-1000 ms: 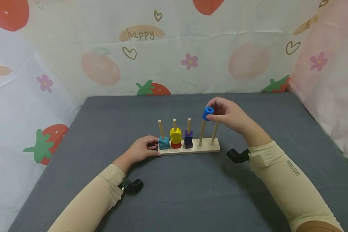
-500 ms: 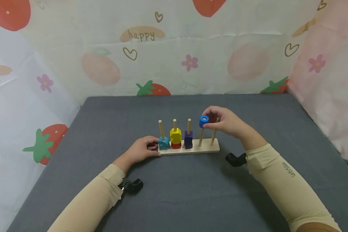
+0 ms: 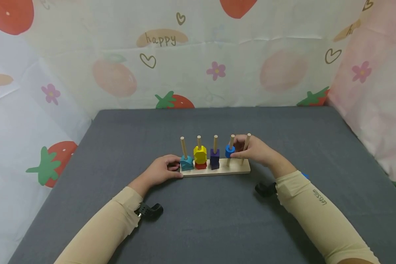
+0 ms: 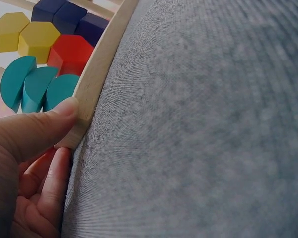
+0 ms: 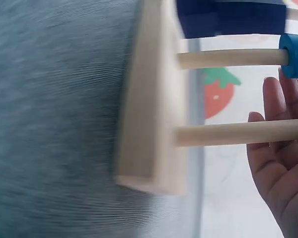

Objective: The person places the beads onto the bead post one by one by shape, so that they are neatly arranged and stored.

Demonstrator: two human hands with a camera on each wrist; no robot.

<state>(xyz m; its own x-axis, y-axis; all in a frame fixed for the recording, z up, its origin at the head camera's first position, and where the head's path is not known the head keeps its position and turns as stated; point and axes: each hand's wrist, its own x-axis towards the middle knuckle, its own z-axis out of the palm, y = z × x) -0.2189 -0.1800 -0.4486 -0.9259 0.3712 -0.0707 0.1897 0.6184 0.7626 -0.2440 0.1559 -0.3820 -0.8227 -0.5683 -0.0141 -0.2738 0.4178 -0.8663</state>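
Observation:
A wooden peg board (image 3: 235, 169) with several upright pegs stands on the grey cloth. My left hand (image 3: 161, 169) holds its left end, thumb on the edge in the left wrist view and fingers curled at the corner. Between the thumb and fingers of my right hand (image 3: 259, 151) is a blue cylinder (image 3: 229, 151), threaded partway down the fourth peg with bare peg below. Teal half-round blocks (image 4: 37, 87) fill the bottom of the first peg. Yellow hexagonal blocks (image 3: 200, 154) sit over a red one (image 3: 200, 165) on the second. Dark blue blocks (image 3: 214, 159) are on the third.
The fifth peg (image 5: 228, 133), at the right end, is bare and passes close by my right hand's fingers. A bit of a blue object (image 3: 305, 175) shows behind the right sleeve. Patterned cloth (image 3: 217, 51) hangs behind the table.
My right hand has moved left and down, bringing the blue cylinder from the top of the fourth peg to partway down it. The left hand and board have stayed put.

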